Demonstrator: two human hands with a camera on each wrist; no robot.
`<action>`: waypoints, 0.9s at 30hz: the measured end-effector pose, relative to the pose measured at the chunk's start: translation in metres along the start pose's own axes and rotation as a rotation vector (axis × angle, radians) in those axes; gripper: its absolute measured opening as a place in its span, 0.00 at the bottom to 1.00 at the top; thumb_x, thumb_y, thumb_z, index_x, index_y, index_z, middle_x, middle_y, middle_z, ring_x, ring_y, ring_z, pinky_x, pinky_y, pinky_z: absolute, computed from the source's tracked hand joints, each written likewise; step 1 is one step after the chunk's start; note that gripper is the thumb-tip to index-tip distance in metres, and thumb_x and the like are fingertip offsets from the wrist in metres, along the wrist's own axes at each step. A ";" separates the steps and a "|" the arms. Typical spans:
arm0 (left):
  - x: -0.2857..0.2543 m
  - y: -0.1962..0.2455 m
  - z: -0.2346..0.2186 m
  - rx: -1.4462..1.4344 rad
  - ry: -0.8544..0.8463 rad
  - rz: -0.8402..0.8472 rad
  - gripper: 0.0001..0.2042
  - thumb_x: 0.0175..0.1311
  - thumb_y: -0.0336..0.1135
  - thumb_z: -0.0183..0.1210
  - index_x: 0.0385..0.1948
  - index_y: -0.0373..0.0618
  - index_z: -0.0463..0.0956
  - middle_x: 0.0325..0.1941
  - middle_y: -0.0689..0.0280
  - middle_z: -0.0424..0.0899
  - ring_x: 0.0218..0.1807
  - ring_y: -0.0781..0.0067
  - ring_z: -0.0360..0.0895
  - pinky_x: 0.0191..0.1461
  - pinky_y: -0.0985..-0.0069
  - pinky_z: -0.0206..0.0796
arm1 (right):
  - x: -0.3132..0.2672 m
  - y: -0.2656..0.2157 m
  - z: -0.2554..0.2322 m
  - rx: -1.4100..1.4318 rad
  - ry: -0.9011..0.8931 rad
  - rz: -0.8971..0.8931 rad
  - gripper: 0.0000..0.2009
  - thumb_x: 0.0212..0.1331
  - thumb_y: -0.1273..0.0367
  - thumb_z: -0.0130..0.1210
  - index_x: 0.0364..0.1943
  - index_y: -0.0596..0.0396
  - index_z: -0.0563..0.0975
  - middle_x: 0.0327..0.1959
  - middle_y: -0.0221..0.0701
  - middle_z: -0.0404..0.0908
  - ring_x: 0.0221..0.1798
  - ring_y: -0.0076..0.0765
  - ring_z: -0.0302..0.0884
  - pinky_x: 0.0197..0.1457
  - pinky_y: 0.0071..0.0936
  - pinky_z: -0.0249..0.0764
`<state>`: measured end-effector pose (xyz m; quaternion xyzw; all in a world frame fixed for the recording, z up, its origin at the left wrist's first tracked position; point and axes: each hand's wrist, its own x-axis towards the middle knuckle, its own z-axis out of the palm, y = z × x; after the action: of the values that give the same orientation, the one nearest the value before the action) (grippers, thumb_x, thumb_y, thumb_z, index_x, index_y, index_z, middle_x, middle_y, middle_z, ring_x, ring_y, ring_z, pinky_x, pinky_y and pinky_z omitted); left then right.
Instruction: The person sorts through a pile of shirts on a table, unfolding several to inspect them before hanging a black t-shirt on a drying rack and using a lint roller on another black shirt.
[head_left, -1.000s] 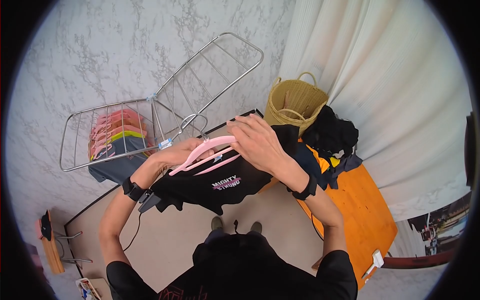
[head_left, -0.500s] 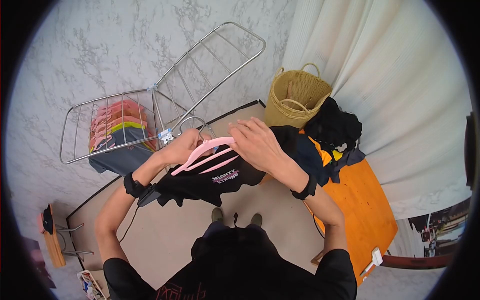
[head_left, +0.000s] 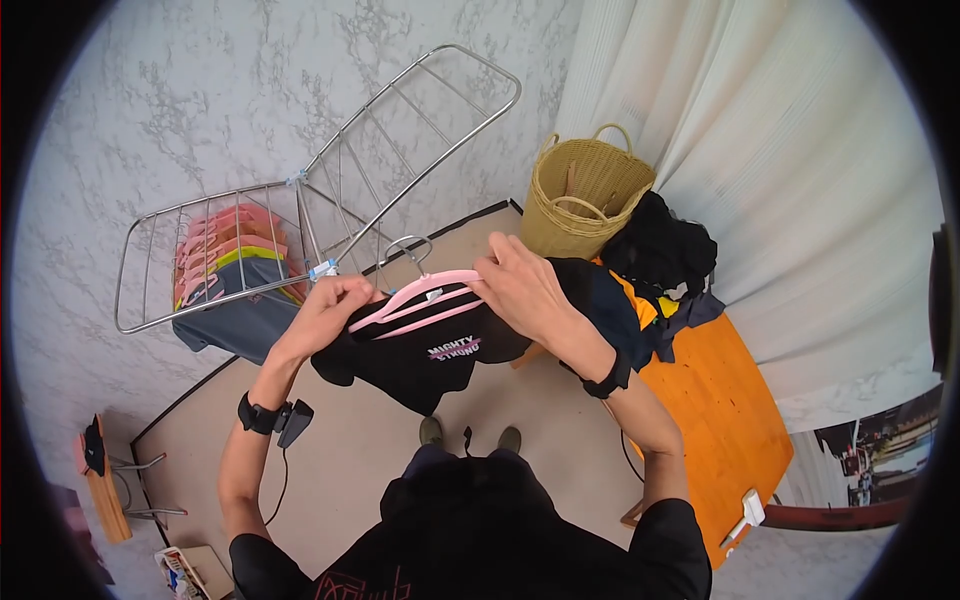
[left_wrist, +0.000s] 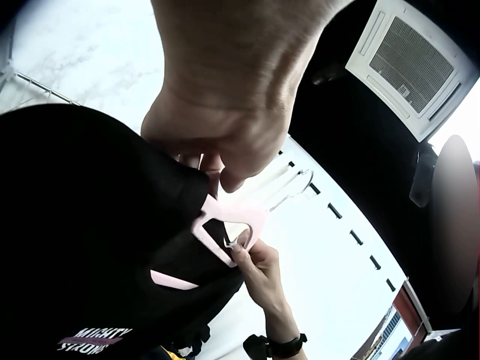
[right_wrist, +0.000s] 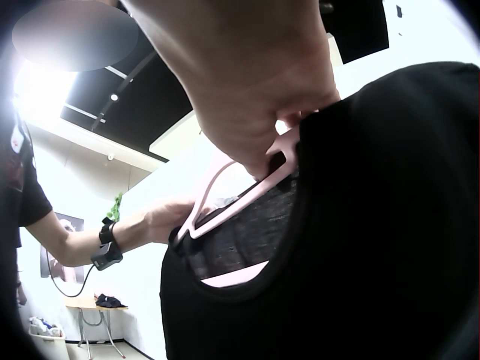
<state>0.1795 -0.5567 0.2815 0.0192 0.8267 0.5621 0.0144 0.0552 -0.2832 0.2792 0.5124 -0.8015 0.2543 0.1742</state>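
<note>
A black T-shirt [head_left: 430,365] with "MIGHTY STRONG" lettering hangs spread between the two hands, over the floor. A pink clothes hanger [head_left: 437,284] shows in its neck opening, metal hook pointing up and away from the body. My left hand [head_left: 330,312] pinches the shirt's black cloth beside the hanger's left arm, also seen close up at the shirt [left_wrist: 172,176] in the left wrist view. With the right hand [head_left: 525,288], I grip the hanger's right arm near the collar; the thumb lies against the pink hanger [right_wrist: 281,154] in the right wrist view.
A metal drying rack [head_left: 330,170] stands ahead, with several clothes on pink hangers [head_left: 235,250] at its left. A wicker basket [head_left: 580,195] is at the back right. Dark clothes [head_left: 660,245] are heaped on the orange table [head_left: 715,400]. A small stool [head_left: 105,490] stands far left.
My left hand has moved left and down, from behind the hanger's middle to the shirt's left shoulder area. The right hand keeps its grip. The hanger's hook now stands free of the left hand.
</note>
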 end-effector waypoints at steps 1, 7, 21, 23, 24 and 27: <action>-0.005 -0.002 0.000 -0.035 0.058 0.006 0.17 0.74 0.41 0.49 0.34 0.33 0.78 0.30 0.72 0.77 0.35 0.86 0.67 0.41 0.83 0.62 | 0.000 0.001 0.000 0.036 0.027 0.014 0.09 0.56 0.68 0.61 0.29 0.58 0.74 0.34 0.35 0.66 0.38 0.42 0.71 0.35 0.38 0.72; -0.035 0.007 0.004 0.217 0.291 0.127 0.13 0.70 0.36 0.53 0.37 0.32 0.78 0.29 0.66 0.78 0.33 0.80 0.70 0.40 0.79 0.64 | 0.002 0.011 -0.004 0.149 0.046 0.067 0.10 0.56 0.70 0.61 0.28 0.62 0.74 0.32 0.38 0.65 0.33 0.46 0.69 0.33 0.38 0.67; -0.036 -0.007 0.017 0.713 0.759 0.538 0.04 0.60 0.22 0.57 0.27 0.38 0.71 0.23 0.57 0.68 0.23 0.55 0.70 0.27 0.68 0.62 | 0.020 0.003 -0.012 0.347 -0.042 0.090 0.12 0.55 0.71 0.63 0.28 0.67 0.73 0.28 0.38 0.64 0.30 0.43 0.65 0.33 0.34 0.64; -0.033 -0.009 0.014 0.784 0.763 0.566 0.05 0.60 0.22 0.58 0.28 0.38 0.71 0.23 0.58 0.68 0.23 0.55 0.70 0.27 0.67 0.62 | 0.022 0.004 -0.012 0.325 -0.029 0.086 0.12 0.54 0.71 0.63 0.28 0.67 0.74 0.27 0.37 0.64 0.29 0.41 0.65 0.32 0.33 0.64; -0.032 -0.010 0.012 0.860 0.763 0.595 0.05 0.60 0.23 0.59 0.28 0.39 0.70 0.24 0.58 0.68 0.23 0.55 0.70 0.26 0.66 0.62 | 0.023 0.003 -0.013 0.323 -0.030 0.083 0.12 0.54 0.71 0.63 0.28 0.67 0.74 0.27 0.37 0.64 0.29 0.41 0.65 0.32 0.33 0.64; -0.030 -0.006 0.009 0.940 0.752 0.658 0.06 0.59 0.24 0.60 0.28 0.41 0.71 0.24 0.60 0.68 0.22 0.55 0.70 0.26 0.66 0.63 | 0.023 0.000 -0.015 0.375 -0.046 0.111 0.10 0.56 0.72 0.61 0.29 0.68 0.75 0.29 0.40 0.66 0.31 0.47 0.67 0.36 0.37 0.66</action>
<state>0.2096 -0.5517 0.2721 0.0768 0.8828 0.0873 -0.4551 0.0460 -0.2914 0.3037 0.4967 -0.7708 0.3966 0.0433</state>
